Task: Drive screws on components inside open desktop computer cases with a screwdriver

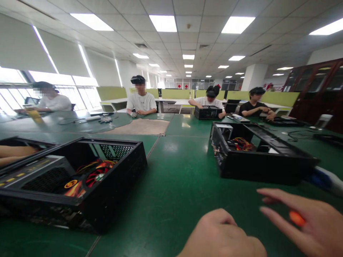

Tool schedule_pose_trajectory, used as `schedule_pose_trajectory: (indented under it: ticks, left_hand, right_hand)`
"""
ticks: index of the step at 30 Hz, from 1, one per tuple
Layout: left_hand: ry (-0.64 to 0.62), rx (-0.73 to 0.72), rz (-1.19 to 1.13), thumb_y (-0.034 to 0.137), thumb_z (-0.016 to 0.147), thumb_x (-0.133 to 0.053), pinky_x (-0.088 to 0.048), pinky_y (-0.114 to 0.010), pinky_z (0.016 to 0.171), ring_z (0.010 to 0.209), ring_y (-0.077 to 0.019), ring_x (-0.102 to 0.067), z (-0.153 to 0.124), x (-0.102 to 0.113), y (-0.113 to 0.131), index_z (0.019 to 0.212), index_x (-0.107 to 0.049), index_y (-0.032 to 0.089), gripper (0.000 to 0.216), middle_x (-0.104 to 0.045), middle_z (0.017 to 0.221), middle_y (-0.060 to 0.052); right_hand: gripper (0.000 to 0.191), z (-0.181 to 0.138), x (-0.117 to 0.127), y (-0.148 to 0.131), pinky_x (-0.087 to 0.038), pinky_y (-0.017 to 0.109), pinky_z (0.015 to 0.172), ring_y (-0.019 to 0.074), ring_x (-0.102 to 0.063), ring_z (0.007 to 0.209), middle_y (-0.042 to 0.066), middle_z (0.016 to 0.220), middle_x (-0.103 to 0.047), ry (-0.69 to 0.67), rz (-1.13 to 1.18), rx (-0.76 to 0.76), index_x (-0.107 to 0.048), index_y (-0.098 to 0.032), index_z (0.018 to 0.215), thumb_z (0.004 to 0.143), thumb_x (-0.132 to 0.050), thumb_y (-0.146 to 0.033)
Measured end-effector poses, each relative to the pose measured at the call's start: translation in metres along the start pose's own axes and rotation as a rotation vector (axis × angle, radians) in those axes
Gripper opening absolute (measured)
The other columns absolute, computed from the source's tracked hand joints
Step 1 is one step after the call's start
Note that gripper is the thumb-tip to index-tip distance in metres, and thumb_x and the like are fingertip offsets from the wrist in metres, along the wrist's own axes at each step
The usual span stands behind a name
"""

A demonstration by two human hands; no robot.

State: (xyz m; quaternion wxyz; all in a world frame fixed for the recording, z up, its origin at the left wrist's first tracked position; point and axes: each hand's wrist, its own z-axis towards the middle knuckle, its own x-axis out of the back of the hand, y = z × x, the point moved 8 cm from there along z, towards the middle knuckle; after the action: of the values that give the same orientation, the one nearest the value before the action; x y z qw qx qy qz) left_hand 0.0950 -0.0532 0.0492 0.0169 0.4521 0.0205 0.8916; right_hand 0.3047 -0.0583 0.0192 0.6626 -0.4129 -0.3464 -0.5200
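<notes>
My left hand (223, 235) is low in the head view, over the green table. It is curled with its back towards me, so whatever its fingers may hold is hidden. My right hand (311, 221) is just right of it, its thumb and index finger stretched out with a gap between them. A small orange object (297, 218) is tucked inside that hand, mostly covered; its kind is not clear. Beyond my hands lies a black computer case (262, 164), its upper side open, with coloured cables (243, 144) inside. Neither hand touches the case.
Another open computer case (120, 192) with a red-black fan (95, 176) lies left; a person's arm (16, 151) reaches in behind it. A blurred blue-and-white thing (325, 178) is at right. Several people sit across the green table (184, 185), one handling a case (207, 112).
</notes>
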Motion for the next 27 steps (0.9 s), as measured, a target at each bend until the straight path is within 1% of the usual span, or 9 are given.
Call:
schedule_pose_trajectory:
  ticks: [2, 4, 8, 12, 15, 19, 22, 25, 27]
  left_hand:
    - [-0.031, 0.01, 0.016, 0.024, 0.103, -0.058, -0.046, -0.019, 0.071, 0.049, -0.0027, -0.048, 0.004, 0.006, 0.003, 0.063, -0.049, 0.017, 0.041, -0.058, 0.06, 0.01]
    - [-0.046, 0.016, 0.023, 0.027, 0.103, -0.059, -0.045, -0.019, 0.068, 0.05, -0.0027, -0.049, 0.008, 0.01, 0.005, 0.062, -0.048, 0.017, 0.043, -0.058, 0.061, 0.01]
    - [0.032, -0.045, 0.05, 0.02, 0.103, -0.057, -0.042, -0.023, 0.063, 0.051, -0.0068, -0.046, 0.016, 0.027, 0.012, 0.061, -0.048, 0.017, 0.043, -0.05, 0.056, 0.008]
    - [0.129, -0.11, 0.117, 0.016, 0.106, -0.044, -0.04, -0.027, 0.06, 0.052, -0.0106, -0.042, 0.019, 0.053, 0.02, 0.059, -0.05, 0.018, 0.048, -0.05, 0.059, 0.005]
    - [0.143, -0.058, 0.13, 0.024, 0.107, -0.043, -0.039, -0.029, 0.058, 0.052, -0.0111, -0.04, 0.019, 0.068, 0.02, 0.057, -0.049, 0.018, 0.05, -0.049, 0.059, 0.004]
    - [0.212, 0.126, 0.075, 0.019, 0.092, -0.061, -0.042, -0.03, 0.061, 0.054, -0.0107, -0.041, 0.013, 0.094, 0.013, 0.057, -0.05, 0.018, 0.037, -0.048, 0.057, 0.004]
    - [0.309, 0.291, 0.07, 0.013, 0.09, -0.061, -0.048, -0.03, 0.07, 0.055, -0.0099, -0.044, 0.005, 0.121, 0.002, 0.056, -0.05, 0.018, 0.036, -0.047, 0.056, 0.004]
    - [0.36, 0.357, 0.084, 0.012, 0.092, -0.057, -0.05, -0.029, 0.071, 0.055, -0.01, -0.047, 0.002, 0.143, -0.009, 0.056, -0.052, 0.018, 0.038, -0.049, 0.056, 0.004]
    - [0.342, 0.409, 0.096, 0.013, 0.093, -0.057, -0.052, -0.029, 0.072, 0.057, -0.0106, -0.048, 0.001, 0.151, -0.019, 0.057, -0.053, 0.019, 0.037, -0.051, 0.057, 0.003]
  right_hand:
    - [0.046, 0.035, 0.015, 0.009, -0.061, 0.045, 0.092, 0.0299, -0.072, 0.106, 0.003, 0.122, -0.074, 0.091, -0.123, -0.068, -0.069, -0.03, 0.123, 0.095, -0.051, -0.062]
    - [0.052, 0.075, 0.014, 0.007, -0.06, 0.048, 0.09, 0.0323, -0.07, 0.111, 0.008, 0.132, -0.069, 0.082, -0.237, -0.084, -0.067, -0.022, 0.128, 0.098, -0.044, -0.058]
    - [0.057, 0.148, -0.02, -0.01, -0.057, 0.047, 0.086, 0.0336, -0.066, 0.116, 0.013, 0.152, -0.052, -0.085, -0.41, -0.071, -0.05, -0.016, 0.148, 0.104, -0.036, -0.049]
    - [0.055, 0.197, -0.054, -0.022, -0.053, 0.047, 0.09, 0.0313, -0.068, 0.107, 0.018, 0.141, -0.059, -0.178, -0.421, -0.082, -0.049, -0.014, 0.147, 0.106, -0.039, -0.049]
    - [0.048, 0.219, -0.068, -0.019, -0.053, 0.047, 0.093, 0.0267, -0.066, 0.106, 0.015, 0.128, -0.064, -0.221, -0.417, -0.16, -0.057, -0.014, 0.134, 0.106, -0.044, -0.051]
    - [0.048, 0.222, -0.071, -0.017, -0.053, 0.048, 0.095, 0.0259, -0.065, 0.109, 0.013, 0.126, -0.064, -0.277, -0.397, -0.2, -0.058, -0.015, 0.13, 0.104, -0.047, -0.055]
    - [0.051, 0.204, -0.063, -0.032, -0.053, 0.046, 0.092, 0.0297, -0.065, 0.11, 0.016, 0.125, -0.065, -0.327, -0.388, -0.136, -0.058, -0.012, 0.129, 0.1, -0.054, -0.054]
    - [0.036, 0.172, -0.046, -0.061, -0.053, 0.041, 0.086, 0.0335, -0.068, 0.107, 0.017, 0.119, -0.068, -0.38, -0.375, -0.015, -0.063, -0.012, 0.118, 0.09, -0.067, -0.035]
    - [0.027, 0.145, -0.034, -0.084, -0.054, 0.04, 0.081, 0.0331, -0.07, 0.099, 0.015, 0.111, -0.071, -0.416, -0.362, 0.047, -0.065, -0.014, 0.11, 0.085, -0.066, -0.022]
